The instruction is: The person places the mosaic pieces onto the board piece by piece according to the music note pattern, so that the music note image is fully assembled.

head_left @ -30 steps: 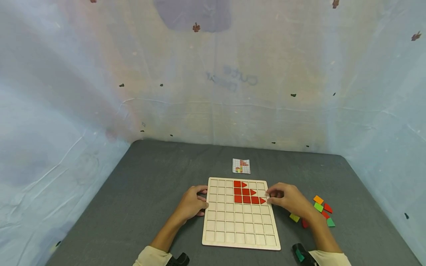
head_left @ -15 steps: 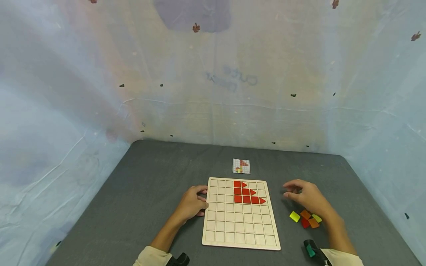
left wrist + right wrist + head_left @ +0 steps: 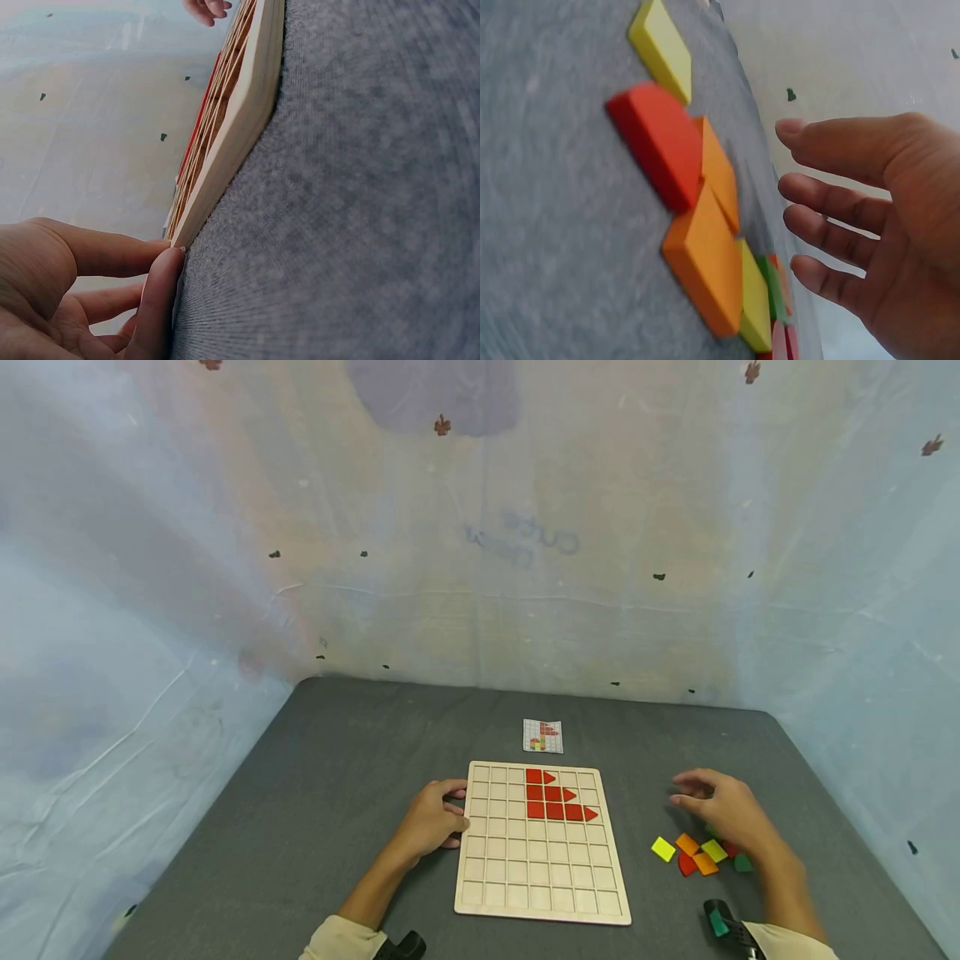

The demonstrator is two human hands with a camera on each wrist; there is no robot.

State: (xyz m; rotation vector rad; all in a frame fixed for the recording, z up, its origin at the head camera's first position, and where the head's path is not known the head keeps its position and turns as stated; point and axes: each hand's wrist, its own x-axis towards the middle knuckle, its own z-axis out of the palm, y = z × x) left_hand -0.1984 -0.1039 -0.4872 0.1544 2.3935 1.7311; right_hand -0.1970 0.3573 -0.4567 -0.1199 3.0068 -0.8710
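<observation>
A wooden grid board (image 3: 536, 881) lies flat on the grey table. My left hand (image 3: 429, 821) pinches its left edge between thumb and fingers; the left wrist view shows the fingertips at the board's edge (image 3: 232, 139). Red squares and triangles (image 3: 555, 811) fill three stepped rows in the board's upper right part. My right hand (image 3: 727, 810) hovers at the right beside a cluster of loose pieces, its fingers relaxed and holding nothing. Nearest it in the right wrist view are a red rounded piece (image 3: 656, 146), an orange square (image 3: 705, 262) and a yellow square (image 3: 662, 49).
A small printed pattern card (image 3: 543, 737) lies just behind the board. More pieces, including a green one (image 3: 743, 863), lie partly under my right forearm. A cloth backdrop (image 3: 480, 635) rises behind the table.
My right hand has moved away from the board's right edge, rightward to above the loose pieces. More of the pieces now show. My left hand stays at the board's left edge.
</observation>
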